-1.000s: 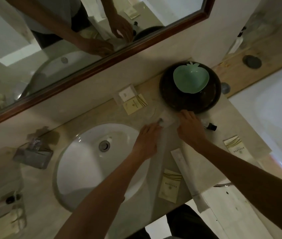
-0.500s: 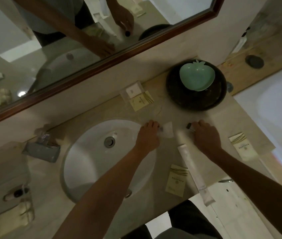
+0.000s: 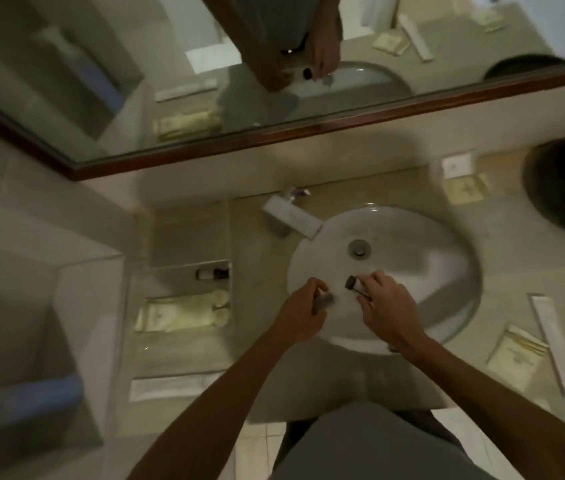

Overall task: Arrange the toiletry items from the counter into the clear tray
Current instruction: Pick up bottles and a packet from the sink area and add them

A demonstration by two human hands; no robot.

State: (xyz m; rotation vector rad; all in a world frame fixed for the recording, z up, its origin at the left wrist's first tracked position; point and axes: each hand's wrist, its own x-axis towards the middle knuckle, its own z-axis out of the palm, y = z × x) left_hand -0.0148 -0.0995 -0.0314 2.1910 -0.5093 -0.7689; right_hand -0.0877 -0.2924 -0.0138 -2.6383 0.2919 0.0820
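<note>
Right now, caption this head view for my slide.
Both hands, left hand and right hand, carry small bottles over the sink.

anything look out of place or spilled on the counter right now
Nothing looks spilled or damaged. The only loose ends: a long white sachet and a cream packet lie askew right of the sink, outside the clear tray. The picture is blurred, so small details are unclear.

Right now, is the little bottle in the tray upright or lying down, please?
Lying down: the bottle rests on its side along the tray's back edge.
</note>
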